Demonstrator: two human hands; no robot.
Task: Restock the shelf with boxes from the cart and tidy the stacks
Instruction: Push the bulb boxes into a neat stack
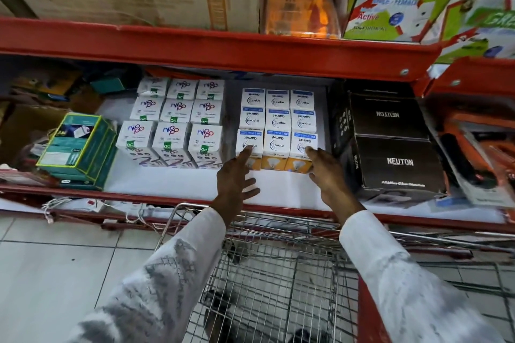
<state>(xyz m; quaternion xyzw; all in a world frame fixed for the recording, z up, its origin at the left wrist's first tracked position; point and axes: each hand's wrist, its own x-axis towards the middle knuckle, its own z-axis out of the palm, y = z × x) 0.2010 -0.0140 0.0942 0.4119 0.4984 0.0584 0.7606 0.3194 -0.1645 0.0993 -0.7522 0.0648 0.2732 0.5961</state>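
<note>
White and orange Wipro Garnet bulb boxes (276, 131) stand in a neat block of three rows on the white lining of the red lower shelf (178, 198). My left hand (237, 175) reaches in with fingers apart, its fingertips touching the front left box. My right hand (324, 172) is spread the same way, fingertips on the front right box. Neither hand holds anything. To the left stands a second block of white boxes with green QC stickers (178, 120). The wire cart (273, 273) sits below my arms; no boxes show in its basket.
Black Neuton cartons (395, 153) are stacked right of the bulb boxes. A teal box (80, 145) lies tilted at the left. The upper red shelf (223, 47) carries a brown carton and green-and-white boxes (398, 3). Orange packs lie far right. Tiled floor is at the lower left.
</note>
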